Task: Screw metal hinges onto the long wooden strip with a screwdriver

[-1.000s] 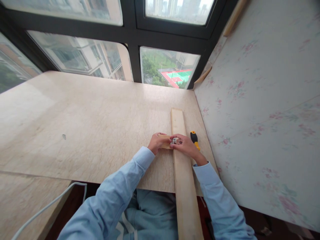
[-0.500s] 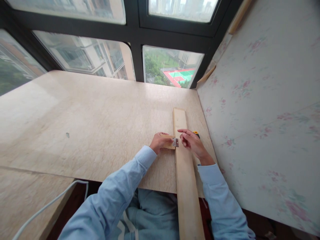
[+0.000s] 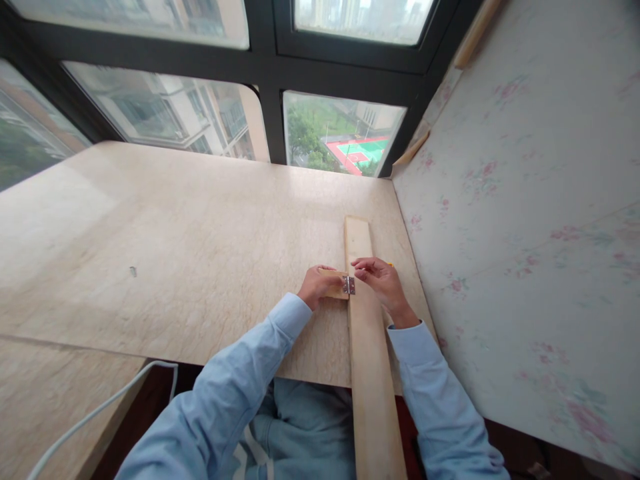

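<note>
A long wooden board (image 3: 373, 360) lies lengthwise on the stone sill and sticks out over its near edge. Against the board's left side sits a small wood block (image 3: 334, 273), gripped by my left hand (image 3: 315, 285). A metal hinge (image 3: 349, 285) spans the joint between block and board, and my left thumb rests by its left leaf. Just above the hinge's right leaf is my right hand (image 3: 380, 279), thumb and fingertips pinched together. Whatever sits in that pinch is too small to make out. Behind the right hand, a yellow object (image 3: 391, 265) is mostly hidden.
The stone sill (image 3: 200, 233) runs left, with a small metal piece (image 3: 133, 271) on it. A floral-papered wall (image 3: 525, 233) stands close on the right. Dark-framed windows (image 3: 273, 120) line the back. A white cable (image 3: 100, 407) hangs at the lower left.
My right hand has shifted slightly left toward the hinge, and its extended index finger has bent into a pinch. The yellow object is now more covered. My left hand keeps its hold.
</note>
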`<state>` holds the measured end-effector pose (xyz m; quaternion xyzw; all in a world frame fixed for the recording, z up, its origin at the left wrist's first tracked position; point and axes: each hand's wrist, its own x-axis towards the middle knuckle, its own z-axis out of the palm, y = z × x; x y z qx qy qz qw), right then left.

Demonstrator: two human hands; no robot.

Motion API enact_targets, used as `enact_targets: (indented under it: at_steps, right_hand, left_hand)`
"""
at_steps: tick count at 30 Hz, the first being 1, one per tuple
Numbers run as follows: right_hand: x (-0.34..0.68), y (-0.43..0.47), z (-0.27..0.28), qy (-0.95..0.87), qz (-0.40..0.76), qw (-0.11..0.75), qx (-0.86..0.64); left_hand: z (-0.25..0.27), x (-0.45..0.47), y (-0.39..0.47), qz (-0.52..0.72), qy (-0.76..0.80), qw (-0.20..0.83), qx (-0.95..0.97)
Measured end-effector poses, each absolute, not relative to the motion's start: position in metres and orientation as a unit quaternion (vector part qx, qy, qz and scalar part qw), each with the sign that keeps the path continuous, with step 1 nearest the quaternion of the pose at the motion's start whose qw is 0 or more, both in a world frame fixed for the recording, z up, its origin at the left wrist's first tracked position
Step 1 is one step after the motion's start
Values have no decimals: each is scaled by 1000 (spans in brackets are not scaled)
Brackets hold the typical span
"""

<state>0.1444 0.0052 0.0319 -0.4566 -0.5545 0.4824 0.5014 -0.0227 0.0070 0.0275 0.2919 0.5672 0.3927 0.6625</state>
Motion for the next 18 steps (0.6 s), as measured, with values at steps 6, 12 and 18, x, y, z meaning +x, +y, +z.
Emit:
enact_targets:
  at_steps: [6,12,18]
  right_hand:
    - [147,6,27,-495,476,528,-499]
    - [149,3,27,-643,340,477,-494]
    - [147,2,25,-721,272,428,-472]
  left_hand:
    - [25,-21,6,404,575,649,292]
    - [25,-21,6,416,569,647,290]
    - [25,-20,5,424,561,653,281]
